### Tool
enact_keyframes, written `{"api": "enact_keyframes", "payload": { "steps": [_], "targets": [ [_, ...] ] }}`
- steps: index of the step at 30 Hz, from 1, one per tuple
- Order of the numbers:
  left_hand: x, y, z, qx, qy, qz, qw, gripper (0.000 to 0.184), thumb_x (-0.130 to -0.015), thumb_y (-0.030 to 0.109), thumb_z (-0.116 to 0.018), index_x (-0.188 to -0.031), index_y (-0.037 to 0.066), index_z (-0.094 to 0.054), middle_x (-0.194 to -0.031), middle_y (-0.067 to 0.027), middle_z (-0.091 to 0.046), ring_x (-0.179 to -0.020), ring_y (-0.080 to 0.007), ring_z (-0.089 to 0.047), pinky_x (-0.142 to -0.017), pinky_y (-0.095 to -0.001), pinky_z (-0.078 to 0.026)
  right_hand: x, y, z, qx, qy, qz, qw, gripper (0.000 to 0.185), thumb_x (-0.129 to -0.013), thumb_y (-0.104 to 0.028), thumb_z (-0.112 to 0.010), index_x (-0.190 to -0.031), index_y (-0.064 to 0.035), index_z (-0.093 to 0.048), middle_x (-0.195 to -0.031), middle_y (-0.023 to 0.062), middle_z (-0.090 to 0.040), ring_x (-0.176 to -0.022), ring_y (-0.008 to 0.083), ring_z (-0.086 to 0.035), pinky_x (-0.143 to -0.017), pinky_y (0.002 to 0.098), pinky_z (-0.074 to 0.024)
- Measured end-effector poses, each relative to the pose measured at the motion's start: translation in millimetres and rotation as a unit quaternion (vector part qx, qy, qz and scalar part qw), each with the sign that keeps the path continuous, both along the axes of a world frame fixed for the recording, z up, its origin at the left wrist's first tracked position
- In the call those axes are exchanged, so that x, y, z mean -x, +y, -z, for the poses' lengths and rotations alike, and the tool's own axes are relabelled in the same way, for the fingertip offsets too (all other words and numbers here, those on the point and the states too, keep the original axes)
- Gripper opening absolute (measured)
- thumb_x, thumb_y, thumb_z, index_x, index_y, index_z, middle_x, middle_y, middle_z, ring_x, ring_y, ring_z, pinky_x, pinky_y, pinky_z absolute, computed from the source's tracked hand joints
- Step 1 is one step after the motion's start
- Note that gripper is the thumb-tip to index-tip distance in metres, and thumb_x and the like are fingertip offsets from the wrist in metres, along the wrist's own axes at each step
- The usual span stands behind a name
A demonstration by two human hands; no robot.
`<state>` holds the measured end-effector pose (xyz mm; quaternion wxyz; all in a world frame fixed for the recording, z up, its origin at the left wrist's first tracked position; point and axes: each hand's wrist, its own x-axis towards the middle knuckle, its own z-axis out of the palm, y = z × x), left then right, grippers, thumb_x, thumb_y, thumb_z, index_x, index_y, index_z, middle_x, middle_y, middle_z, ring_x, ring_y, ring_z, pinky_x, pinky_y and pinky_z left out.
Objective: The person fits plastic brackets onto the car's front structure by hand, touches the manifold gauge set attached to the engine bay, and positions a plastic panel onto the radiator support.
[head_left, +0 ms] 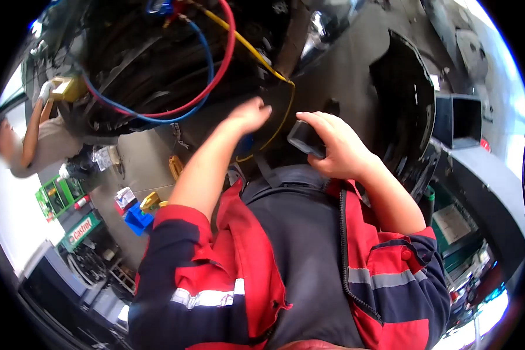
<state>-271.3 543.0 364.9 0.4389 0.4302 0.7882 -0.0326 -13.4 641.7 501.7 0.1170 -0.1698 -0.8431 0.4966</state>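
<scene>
My left hand (250, 115) is raised in front of the car's dark engine bay, its fingers curled in; what they hold, if anything, is hidden. Grasped between the thumb and fingers of my right hand (339, 144) is a dark rectangular object (304, 139), perhaps a phone, with one flat face turned up. A yellow hose (290, 100) hangs between the two hands, apart from both. Above my left hand, a red hose (232, 41) and a blue hose (209, 55) loop down from a blue fitting (159, 7) over the engine bay.
At the left, another person (52, 137) reaches toward a yellow container (67, 88) by the car. A blue bin (137, 219) and a green crate (58, 195) stand on the floor. To the right are a black body panel (403, 93) and a grey open box (465, 119) on a bench.
</scene>
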Motion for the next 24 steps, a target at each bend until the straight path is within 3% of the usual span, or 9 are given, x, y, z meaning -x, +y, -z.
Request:
{"api": "enact_keyframes", "payload": {
  "steps": [2, 6, 10, 11, 14, 16, 19, 24],
  "targets": [
    [-10, -43, -9, -0.024, -0.021, 0.015, 0.999, 0.042, -0.092, 0.035, -0.06, -0.114, 0.0, -0.063, -0.107, -0.0254, -0.067, -0.103, -0.0383, -0.065, -0.088, -0.0424, -0.051, 2, 10, -12, 0.002, 0.011, -0.007, 1.0, 0.071, -0.067, -0.008, -0.074, -0.132, -0.0007, -0.048, -0.113, 0.0198, -0.059, -0.107, 0.0387, -0.057, -0.094, 0.0429, -0.0459],
    [-17, -106, -46, -0.039, -0.06, -0.097, 0.993, 0.045, -0.094, 0.034, -0.059, -0.121, -0.002, -0.061, -0.108, -0.023, -0.069, -0.103, -0.0334, -0.067, -0.09, -0.0391, -0.051, 19, 34, -40, 0.077, 0.038, -0.021, 0.996, 0.069, -0.067, -0.004, -0.069, -0.133, -0.0007, -0.047, -0.112, 0.0203, -0.058, -0.104, 0.0397, -0.057, -0.091, 0.0409, -0.0471],
    [-16, -134, -85, -0.052, -0.023, -0.227, 0.972, 0.045, -0.094, 0.033, -0.058, -0.122, -0.002, -0.061, -0.11, -0.0204, -0.069, -0.103, -0.0301, -0.067, -0.09, -0.0383, -0.051, 46, 59, -55, 0.126, 0.054, -0.043, 0.99, 0.062, -0.075, -0.002, -0.066, -0.134, 0.0006, -0.047, -0.112, 0.0175, -0.06, -0.108, 0.0286, -0.06, -0.095, 0.0348, -0.0462],
    [-18, -137, -91, -0.065, -0.016, -0.261, 0.963, 0.044, -0.094, 0.033, -0.058, -0.122, -0.001, -0.061, -0.105, -0.0181, -0.069, -0.099, -0.0295, -0.067, -0.087, -0.0379, -0.051, 54, 65, -57, 0.117, 0.069, -0.052, 0.989, 0.061, -0.078, -0.002, -0.064, -0.136, 0.0013, -0.045, -0.114, 0.016, -0.06, -0.11, 0.023, -0.058, -0.097, 0.0328, -0.0447],
    [-29, -145, -91, -0.139, -0.013, -0.338, 0.931, 0.037, -0.095, 0.027, -0.059, -0.121, 0.0, -0.061, -0.097, -0.014, -0.069, -0.091, -0.025, -0.066, -0.083, -0.0349, -0.051, 77, 80, -66, 0.131, 0.061, -0.04, 0.989, 0.06, -0.078, -0.002, -0.065, -0.135, 0.0023, -0.046, -0.113, 0.0138, -0.06, -0.108, 0.0213, -0.058, -0.097, 0.0325, -0.0447],
    [-45, -138, -98, -0.154, -0.025, -0.381, 0.911, 0.036, -0.095, 0.024, -0.06, -0.12, 0.0, -0.061, -0.098, -0.013, -0.069, -0.09, -0.0217, -0.065, -0.083, -0.0336, -0.051, 90, 91, -67, 0.101, 0.046, -0.023, 0.994, 0.058, -0.081, -0.001, -0.063, -0.136, 0.0022, -0.044, -0.11, 0.0098, -0.062, -0.101, 0.0171, -0.059, -0.091, 0.0312, -0.0473],
    [-76, -135, -100, -0.179, -0.056, -0.416, 0.89, 0.036, -0.094, 0.023, -0.059, -0.12, -0.001, -0.06, -0.099, -0.0128, -0.069, -0.09, -0.0199, -0.065, -0.085, -0.0326, -0.051, 106, 101, -58, 0.144, 0.072, 0.004, 0.987, 0.056, -0.087, -0.001, -0.06, -0.14, 0.0001, -0.041, -0.109, 0.0074, -0.062, -0.099, 0.0135, -0.058, -0.088, 0.0292, -0.0485],
    [-109, -125, -101, -0.201, -0.099, -0.424, 0.877, 0.039, -0.089, 0.02, -0.066, -0.121, -0.002, -0.06, -0.104, -0.0138, -0.068, -0.093, -0.0201, -0.064, -0.086, -0.032, -0.052, 117, 85, -46, 0.184, 0.041, -0.005, 0.982, 0.046, -0.088, -0.001, -0.06, -0.132, -0.0017, -0.046, -0.106, 0.0055, -0.061, -0.097, 0.0108, -0.057, -0.084, 0.0268, -0.049]
  ]
}}
